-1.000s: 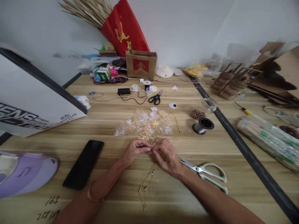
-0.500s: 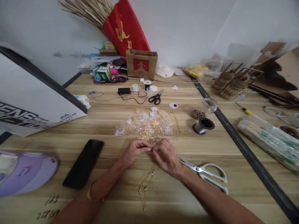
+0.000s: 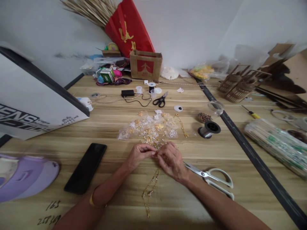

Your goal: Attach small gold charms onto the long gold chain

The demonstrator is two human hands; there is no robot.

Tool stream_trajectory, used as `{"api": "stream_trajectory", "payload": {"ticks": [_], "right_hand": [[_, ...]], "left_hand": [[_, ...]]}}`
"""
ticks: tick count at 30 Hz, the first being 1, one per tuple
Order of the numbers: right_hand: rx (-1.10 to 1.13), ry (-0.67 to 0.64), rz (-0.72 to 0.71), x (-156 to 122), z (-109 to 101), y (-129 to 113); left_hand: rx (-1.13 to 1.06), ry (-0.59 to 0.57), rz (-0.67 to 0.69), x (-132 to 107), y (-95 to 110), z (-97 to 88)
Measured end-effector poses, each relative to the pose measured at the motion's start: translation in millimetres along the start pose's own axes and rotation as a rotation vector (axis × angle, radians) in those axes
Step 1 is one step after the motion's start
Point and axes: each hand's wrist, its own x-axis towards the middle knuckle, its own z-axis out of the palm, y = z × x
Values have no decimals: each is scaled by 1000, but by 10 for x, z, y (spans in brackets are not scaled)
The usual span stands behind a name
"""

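Observation:
My left hand (image 3: pixel 138 155) and my right hand (image 3: pixel 170 160) meet at the middle of the wooden table (image 3: pixel 115 127), fingertips pinched together. Both are closed on the upper end of a gold chain (image 3: pixel 150 190), which trails down the table toward me between my forearms. Just beyond my fingers lies a spread of small gold and silver findings in clear bags (image 3: pixel 150 127). A short gold chain piece (image 3: pixel 181 125) lies to the right of that spread.
White-handled scissors (image 3: pixel 211 179) lie right of my right hand; a black phone (image 3: pixel 85 167) lies to the left. A wire spool (image 3: pixel 208 129), bead dish (image 3: pixel 203 117), black scissors (image 3: pixel 160 100), a purple cap (image 3: pixel 26 177), a white box (image 3: pixel 31 105) and wooden baskets (image 3: pixel 240 86) stand around.

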Motion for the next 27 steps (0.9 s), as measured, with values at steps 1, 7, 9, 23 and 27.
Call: {"api": "stream_trajectory", "payload": {"ticks": [1, 7, 9, 23, 27], "right_hand": [[-6, -1, 0, 2, -2, -3], [-12, -7, -4, 11, -10, -15], [-15, -8, -3, 13, -13, -20], [-21, 1, -6, 0, 1, -10], [-19, 5, -18, -3, 3, -7]], "left_hand": [[1, 0, 0, 1, -2, -1], [-13, -5, 12, 0, -10, 0], [-14, -7, 15, -1, -12, 2], [-23, -15, 16, 7, -32, 1], [-46, -16, 11, 9, -50, -2]]}}
